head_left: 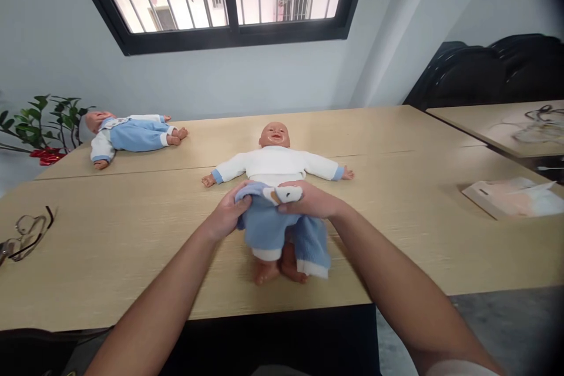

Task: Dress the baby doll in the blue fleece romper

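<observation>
A baby doll (275, 158) in a white long-sleeved top with blue cuffs lies on its back, arms spread and feet toward me. Over its legs are blue doll overalls (267, 226) with white leg hems and a white patterned piece at the upper edge. My left hand (227, 211) pinches the overalls' upper left edge. At the upper right, my right hand (311, 200) is closed on the same garment near the white patterned piece. The doll's bare feet (267, 272) show below and between the trouser legs; its hips are hidden by the cloth.
The doll lies on a wooden table (396, 235). A second doll (136, 134) in blue overalls lies at the back left, near a potted plant (33, 120). Glasses (29, 235) rest at the left, a tissue box (489, 200) at the right. Cables (544, 123) lie on another table.
</observation>
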